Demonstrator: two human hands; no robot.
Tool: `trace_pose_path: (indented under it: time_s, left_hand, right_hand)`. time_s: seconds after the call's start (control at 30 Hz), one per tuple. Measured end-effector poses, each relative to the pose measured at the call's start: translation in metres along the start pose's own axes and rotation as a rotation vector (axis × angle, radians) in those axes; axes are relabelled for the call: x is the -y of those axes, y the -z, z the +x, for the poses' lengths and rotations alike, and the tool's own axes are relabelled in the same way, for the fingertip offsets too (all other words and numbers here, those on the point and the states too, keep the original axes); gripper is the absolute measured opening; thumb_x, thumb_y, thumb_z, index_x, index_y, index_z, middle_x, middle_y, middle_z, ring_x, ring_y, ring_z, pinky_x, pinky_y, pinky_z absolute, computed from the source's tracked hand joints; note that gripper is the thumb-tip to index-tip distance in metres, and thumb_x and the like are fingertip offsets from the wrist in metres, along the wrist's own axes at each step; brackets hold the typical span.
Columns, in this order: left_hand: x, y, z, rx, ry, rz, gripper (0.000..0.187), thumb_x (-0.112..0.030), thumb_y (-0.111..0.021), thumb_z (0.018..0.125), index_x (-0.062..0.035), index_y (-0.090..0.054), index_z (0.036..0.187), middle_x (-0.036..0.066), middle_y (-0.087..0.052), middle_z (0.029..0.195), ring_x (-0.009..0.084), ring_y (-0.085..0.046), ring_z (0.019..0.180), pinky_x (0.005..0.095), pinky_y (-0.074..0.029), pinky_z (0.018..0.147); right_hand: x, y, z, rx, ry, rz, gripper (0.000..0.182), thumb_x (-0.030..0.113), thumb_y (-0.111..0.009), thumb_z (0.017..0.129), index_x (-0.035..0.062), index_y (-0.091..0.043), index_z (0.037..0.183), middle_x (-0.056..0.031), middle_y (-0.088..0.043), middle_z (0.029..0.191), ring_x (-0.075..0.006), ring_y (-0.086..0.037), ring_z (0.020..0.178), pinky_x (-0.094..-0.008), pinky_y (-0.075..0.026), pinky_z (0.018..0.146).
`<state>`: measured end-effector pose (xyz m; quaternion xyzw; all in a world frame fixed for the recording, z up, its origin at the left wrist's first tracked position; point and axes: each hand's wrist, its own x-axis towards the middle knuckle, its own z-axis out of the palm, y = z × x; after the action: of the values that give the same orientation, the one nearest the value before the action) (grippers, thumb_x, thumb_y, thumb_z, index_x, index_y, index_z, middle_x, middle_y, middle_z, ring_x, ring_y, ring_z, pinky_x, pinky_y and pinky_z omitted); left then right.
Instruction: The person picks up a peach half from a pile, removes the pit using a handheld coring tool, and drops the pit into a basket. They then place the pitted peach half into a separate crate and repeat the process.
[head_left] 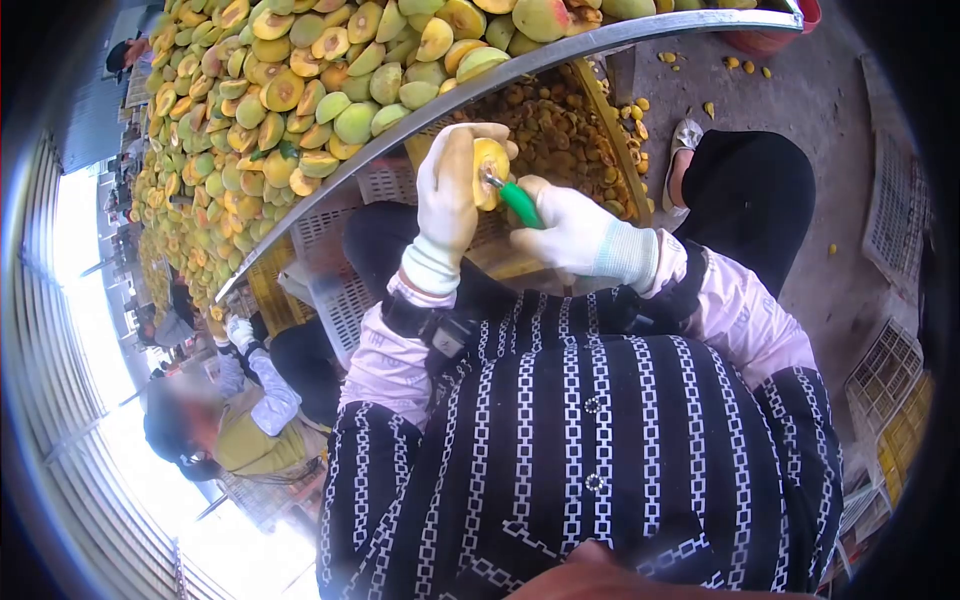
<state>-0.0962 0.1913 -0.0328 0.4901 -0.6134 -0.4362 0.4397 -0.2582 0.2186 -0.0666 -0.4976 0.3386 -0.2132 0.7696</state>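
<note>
My left hand [447, 195], in a white glove, is closed around a halved yellow fruit [490, 172] with the cut face turned toward the tool. My right hand [572, 236], also gloved, grips a green-handled pitting tool [518, 203] whose metal tip is pressed into the fruit's centre. Both hands are raised just below the metal rim of a long table [560, 52] piled with several halved yellow-green fruits [300, 90]. My pink sleeves and a black patterned apron [580, 440] fill the lower part of the view.
A box of brown pits [550, 130] sits under the table edge. White and yellow plastic crates [340, 290] stand beside my knees. Another person [240, 420] sits at the left; someone's shoe [685, 140] is at the right. Fruit scraps lie on the concrete floor [830, 100].
</note>
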Motion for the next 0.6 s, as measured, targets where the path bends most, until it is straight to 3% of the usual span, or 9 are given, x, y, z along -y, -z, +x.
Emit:
trace_pose_path:
  time_s: [0.07, 0.1, 0.23, 0.33, 0.43, 0.47, 0.53, 0.6]
  left_hand:
    - [0.001, 0.003, 0.007, 0.038, 0.521, -0.404, 0.045, -0.035, -0.04, 0.102, 0.0051, -0.06, 0.103, 0.014, -0.065, 0.093, 0.0189, -0.064, 0.079, 0.0294, -0.052, 0.075]
    - [0.004, 0.002, 0.007, 0.08, 0.457, -0.285, 0.047, -0.037, -0.039, 0.102, 0.005, -0.061, 0.102, 0.015, -0.066, 0.091, 0.02, -0.064, 0.08, 0.031, -0.052, 0.077]
    - [0.004, -0.002, 0.005, 0.124, 0.426, -0.235, 0.05, -0.039, -0.039, 0.101, 0.0056, -0.062, 0.099, 0.015, -0.066, 0.088, 0.0204, -0.065, 0.079, 0.031, -0.053, 0.076]
    - [0.006, -0.013, 0.004, 0.0, 0.556, -0.32, 0.052, -0.04, -0.038, 0.101, 0.007, -0.061, 0.097, 0.016, -0.066, 0.086, 0.022, -0.065, 0.077, 0.0323, -0.055, 0.073]
    - [0.0, -0.026, 0.005, -0.216, 0.399, -0.416, 0.053, -0.041, -0.038, 0.1, 0.0068, -0.06, 0.094, 0.017, -0.066, 0.086, 0.0244, -0.066, 0.074, 0.0349, -0.057, 0.07]
    - [0.001, -0.025, 0.007, -0.213, 0.401, -0.415, 0.053, -0.041, -0.038, 0.1, 0.0068, -0.06, 0.094, 0.017, -0.066, 0.086, 0.0244, -0.066, 0.074, 0.0349, -0.057, 0.07]
    - [0.004, -0.017, 0.01, -0.095, 0.601, -0.435, 0.053, -0.041, -0.037, 0.101, 0.0064, -0.06, 0.094, 0.017, -0.066, 0.087, 0.0245, -0.066, 0.075, 0.0346, -0.057, 0.071]
    - [0.012, -0.007, 0.013, -0.005, 0.563, -0.382, 0.051, -0.039, -0.038, 0.101, 0.0065, -0.06, 0.095, 0.017, -0.066, 0.088, 0.0249, -0.067, 0.078, 0.0341, -0.057, 0.074]
  right_hand:
    - [-0.01, 0.001, 0.005, -0.295, 0.245, -0.71, 0.038, 0.017, -0.058, 0.084, -0.001, -0.047, 0.115, -0.0207, -0.062, 0.075, -0.0377, -0.064, 0.067, -0.0442, -0.052, 0.063]
    - [-0.007, -0.001, 0.003, -0.281, 0.17, -0.72, 0.041, 0.02, -0.056, 0.086, -0.0007, -0.046, 0.12, -0.0256, -0.063, 0.079, -0.0421, -0.062, 0.077, -0.0471, -0.052, 0.067]
    - [-0.008, -0.008, -0.002, -0.249, 0.074, -0.743, 0.041, 0.019, -0.059, 0.084, 0.0005, -0.044, 0.117, -0.023, -0.064, 0.079, -0.0407, -0.064, 0.078, -0.046, -0.053, 0.07]
    - [-0.024, -0.012, 0.004, -0.263, 0.176, -0.53, 0.035, 0.017, -0.058, 0.084, 0.0, -0.047, 0.113, -0.0234, -0.064, 0.077, -0.04, -0.064, 0.075, -0.0459, -0.053, 0.069]
    - [-0.023, -0.011, 0.009, -0.295, 0.305, -0.36, 0.031, 0.015, -0.056, 0.085, -0.0008, -0.048, 0.11, -0.0244, -0.064, 0.077, -0.0399, -0.064, 0.076, -0.0447, -0.053, 0.07]
    - [-0.023, -0.007, 0.01, -0.223, 0.202, -0.316, 0.03, 0.015, -0.055, 0.085, -0.0009, -0.048, 0.109, -0.0243, -0.064, 0.078, -0.0394, -0.065, 0.077, -0.0439, -0.053, 0.07]
    - [-0.022, -0.001, 0.009, -0.151, 0.09, -0.272, 0.029, 0.014, -0.054, 0.085, -0.0011, -0.049, 0.108, -0.0243, -0.064, 0.079, -0.0389, -0.065, 0.078, -0.0432, -0.053, 0.071]
    - [-0.016, 0.004, 0.009, -0.132, 0.041, -0.464, 0.026, 0.015, -0.055, 0.084, -0.0016, -0.051, 0.104, -0.0235, -0.064, 0.079, -0.0381, -0.065, 0.08, -0.0421, -0.053, 0.072]
